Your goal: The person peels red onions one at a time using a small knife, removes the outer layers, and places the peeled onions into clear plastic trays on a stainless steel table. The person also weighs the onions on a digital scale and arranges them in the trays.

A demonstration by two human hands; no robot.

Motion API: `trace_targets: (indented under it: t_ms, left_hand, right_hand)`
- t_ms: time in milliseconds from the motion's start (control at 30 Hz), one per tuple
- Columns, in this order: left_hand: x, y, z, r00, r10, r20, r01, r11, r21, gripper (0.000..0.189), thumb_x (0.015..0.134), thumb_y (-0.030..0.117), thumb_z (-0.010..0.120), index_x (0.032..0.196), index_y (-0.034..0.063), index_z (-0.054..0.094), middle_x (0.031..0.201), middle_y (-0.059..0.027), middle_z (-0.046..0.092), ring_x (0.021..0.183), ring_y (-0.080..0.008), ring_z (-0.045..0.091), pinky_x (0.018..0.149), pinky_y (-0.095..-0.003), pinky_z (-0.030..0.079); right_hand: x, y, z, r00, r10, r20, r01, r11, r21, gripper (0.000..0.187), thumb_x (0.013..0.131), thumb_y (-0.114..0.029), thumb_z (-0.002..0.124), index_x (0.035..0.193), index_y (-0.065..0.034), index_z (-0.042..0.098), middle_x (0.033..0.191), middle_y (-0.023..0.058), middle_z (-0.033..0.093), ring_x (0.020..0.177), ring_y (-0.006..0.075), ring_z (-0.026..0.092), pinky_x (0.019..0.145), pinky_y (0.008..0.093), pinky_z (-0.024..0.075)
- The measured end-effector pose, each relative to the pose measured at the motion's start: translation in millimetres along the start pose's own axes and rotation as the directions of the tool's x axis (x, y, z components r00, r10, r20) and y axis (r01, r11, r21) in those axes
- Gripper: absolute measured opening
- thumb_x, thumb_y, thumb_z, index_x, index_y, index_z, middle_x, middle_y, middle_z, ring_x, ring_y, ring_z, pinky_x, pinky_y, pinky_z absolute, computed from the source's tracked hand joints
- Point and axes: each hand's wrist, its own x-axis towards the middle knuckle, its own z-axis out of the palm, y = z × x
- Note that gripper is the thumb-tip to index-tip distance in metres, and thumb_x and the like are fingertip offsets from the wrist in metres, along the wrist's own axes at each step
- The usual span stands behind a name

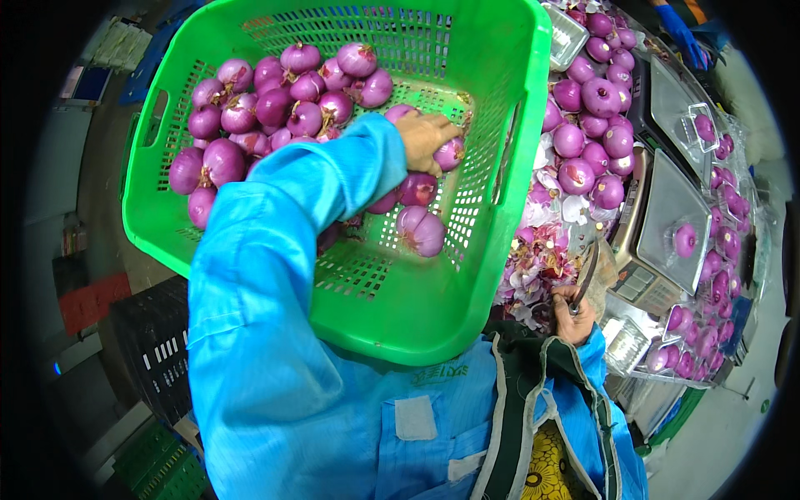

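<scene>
My left hand [428,139] reaches into a green plastic basket [387,331], its fingers and thumb around a red onion [449,154]. More red onions [275,107] are heaped at the basket's far left, and a double-lobed onion [421,231] lies near its front. My blue sleeve hides part of the basket floor. Low on the right, my right hand [574,317] is closed on a knife with a curved blade [586,278]. Loose onion skins [537,275] are piled beside that hand.
Peeled onions [594,131] cover the worktop right of the basket. Beyond them stand two weighing scales [675,219], one bearing an onion in a clear tray. Packed onions [694,337] line the far right. Another person's blue-gloved hand [681,37] is at top right. Black crates [153,350] stand at left.
</scene>
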Motion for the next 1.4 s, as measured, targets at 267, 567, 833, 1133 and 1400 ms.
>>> trace_targets:
  t_ms: [267, 567, 833, 1133, 1400]
  left_hand:
    - [5, -10, -32, 0.937, -0.33, 0.112, 0.314, 0.658, -0.685, 0.084, 0.06, 0.031, 0.083, 0.125, 0.0005, 0.041, 0.116, -0.0171, 0.053, 0.103, -0.0286, 0.057, 0.09, -0.0384, 0.046]
    - [-84, 153, -166, 0.905, -0.35, -0.243, -0.186, 0.189, -0.964, 0.078, 0.063, 0.017, 0.077, 0.13, 0.0036, 0.039, 0.122, -0.0122, 0.051, 0.111, -0.0238, 0.052, 0.097, -0.0358, 0.042]
    - [-90, 291, -130, 0.858, -0.466, -0.215, 0.062, 0.509, -0.859, 0.077, 0.053, 0.01, 0.084, 0.116, 0.0018, 0.041, 0.107, -0.0101, 0.054, 0.097, -0.0174, 0.056, 0.084, -0.031, 0.048]
    - [-71, 326, -97, 0.865, -0.423, -0.268, 0.095, 0.664, -0.742, 0.079, 0.054, 0.014, 0.083, 0.116, 0.0006, 0.037, 0.105, -0.0135, 0.051, 0.095, -0.02, 0.055, 0.082, -0.0326, 0.05]
    - [-82, 329, -77, 0.818, -0.438, -0.373, -0.01, 0.638, -0.77, 0.077, 0.054, 0.022, 0.083, 0.115, 0.001, 0.04, 0.103, -0.0137, 0.053, 0.093, -0.0219, 0.058, 0.083, -0.0323, 0.049]
  right_hand:
    - [-9, 6, -13, 0.991, 0.032, -0.128, -0.027, 0.999, 0.044, 0.01, 0.086, -0.006, 0.058, 0.093, 0.0004, 0.061, 0.072, -0.0011, 0.056, 0.062, 0.0058, 0.048, 0.057, 0.0211, 0.0399]
    - [30, -44, -5, 0.967, -0.25, -0.047, 0.254, 0.96, 0.117, 0.011, 0.085, -0.002, 0.056, 0.094, 0.002, 0.061, 0.077, 0.002, 0.059, 0.069, 0.0087, 0.053, 0.064, 0.0226, 0.043]
    - [14, -130, -24, 0.726, -0.67, 0.155, 0.688, 0.709, -0.158, 0.022, 0.071, -0.005, 0.066, 0.088, -0.0054, 0.052, 0.073, 0.0135, 0.058, 0.066, 0.0334, 0.061, 0.053, 0.0416, 0.0463]
    - [-7, -108, -56, 0.806, -0.555, 0.204, 0.589, 0.727, -0.352, 0.028, 0.071, -0.008, 0.065, 0.092, -0.005, 0.048, 0.077, 0.0153, 0.059, 0.068, 0.0386, 0.06, 0.057, 0.0474, 0.0471]
    - [-2, 18, -72, 0.954, -0.297, 0.038, 0.292, 0.895, -0.338, 0.012, 0.077, -0.004, 0.057, 0.089, -0.0021, 0.057, 0.073, 0.0206, 0.06, 0.07, 0.041, 0.059, 0.06, 0.0422, 0.0458]
